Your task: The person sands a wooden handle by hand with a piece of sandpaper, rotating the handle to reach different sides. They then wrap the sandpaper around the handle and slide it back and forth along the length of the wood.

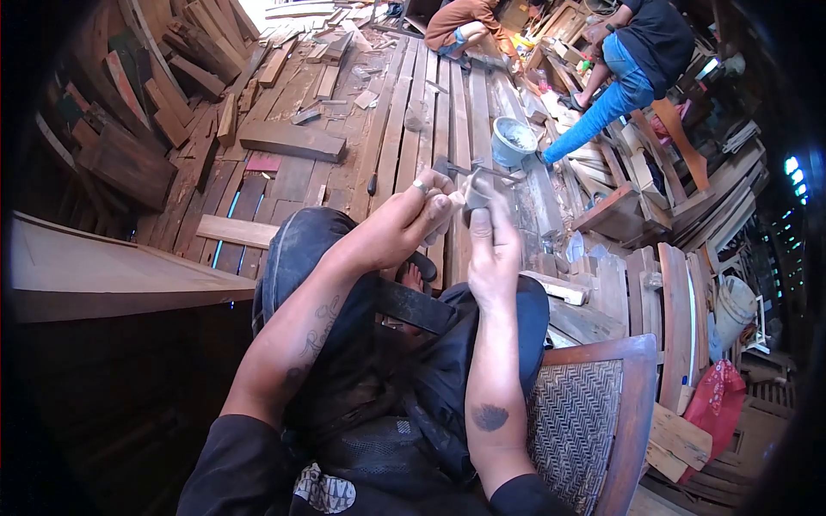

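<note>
In front of my knees, my left hand (422, 219) is closed, with a ring on one finger, around a small pale wooden piece (457, 203) that mostly hides in its fingers. My right hand (493, 241) meets it from the right, slightly smeared by motion. Its thumb presses on a greyish folded piece (480, 187) that looks like sandpaper and touches or nearly touches the wooden piece. Below both hands, a dark flat bar (418, 308) lies across between my legs.
A white bucket (514, 141) stands on the plank floor (379, 155) ahead. Two people crouch or sit beyond, one in blue jeans (602, 95). A thick board (292, 141) lies ahead left, a woven-panel chair (575, 413) stands at my right, and wood scraps surround me.
</note>
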`<state>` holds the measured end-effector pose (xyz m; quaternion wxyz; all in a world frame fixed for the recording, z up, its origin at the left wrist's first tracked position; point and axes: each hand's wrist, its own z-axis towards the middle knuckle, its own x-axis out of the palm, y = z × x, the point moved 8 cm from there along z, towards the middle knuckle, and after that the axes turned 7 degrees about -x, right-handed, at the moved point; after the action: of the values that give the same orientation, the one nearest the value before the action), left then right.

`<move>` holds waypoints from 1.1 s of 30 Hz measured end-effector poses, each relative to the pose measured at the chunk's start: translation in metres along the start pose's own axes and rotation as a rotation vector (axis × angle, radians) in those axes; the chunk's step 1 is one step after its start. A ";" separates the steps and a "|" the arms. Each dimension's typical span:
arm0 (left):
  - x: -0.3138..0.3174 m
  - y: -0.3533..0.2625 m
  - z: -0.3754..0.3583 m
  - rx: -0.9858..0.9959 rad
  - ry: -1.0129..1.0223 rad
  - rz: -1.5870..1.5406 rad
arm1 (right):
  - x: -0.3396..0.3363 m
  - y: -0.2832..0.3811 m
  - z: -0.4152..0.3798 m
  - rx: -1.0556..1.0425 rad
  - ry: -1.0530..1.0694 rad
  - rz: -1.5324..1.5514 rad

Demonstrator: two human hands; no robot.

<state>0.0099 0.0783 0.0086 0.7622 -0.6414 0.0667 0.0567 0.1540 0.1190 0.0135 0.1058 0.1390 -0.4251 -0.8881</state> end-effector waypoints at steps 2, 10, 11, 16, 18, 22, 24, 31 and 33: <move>0.001 0.000 -0.001 0.001 0.011 -0.015 | -0.002 0.016 0.006 -0.056 -0.007 0.067; 0.001 0.006 -0.001 -0.005 0.007 -0.005 | -0.003 0.025 0.007 -0.073 0.007 -0.008; 0.000 0.005 -0.001 -0.015 0.011 -0.008 | -0.002 0.023 0.006 -0.080 0.012 -0.011; 0.002 0.002 0.001 -0.027 0.021 -0.022 | -0.006 0.020 0.005 -0.089 0.016 -0.111; 0.002 0.005 -0.002 -0.031 0.015 -0.025 | -0.005 0.023 0.007 -0.082 0.000 -0.029; -0.001 0.001 0.000 -0.058 0.010 -0.015 | -0.001 0.013 0.005 -0.055 0.012 -0.129; 0.002 0.001 -0.001 -0.070 0.026 -0.029 | -0.007 0.023 0.006 -0.088 0.004 -0.130; 0.002 0.000 0.001 -0.019 0.029 0.019 | -0.007 0.018 0.005 -0.101 0.017 -0.155; 0.003 0.003 -0.001 0.001 0.024 0.044 | -0.008 0.030 0.007 -0.114 0.010 -0.138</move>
<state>0.0119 0.0779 0.0051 0.7604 -0.6399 0.0900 0.0657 0.1610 0.1075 0.0422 0.0544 0.1663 -0.3625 -0.9154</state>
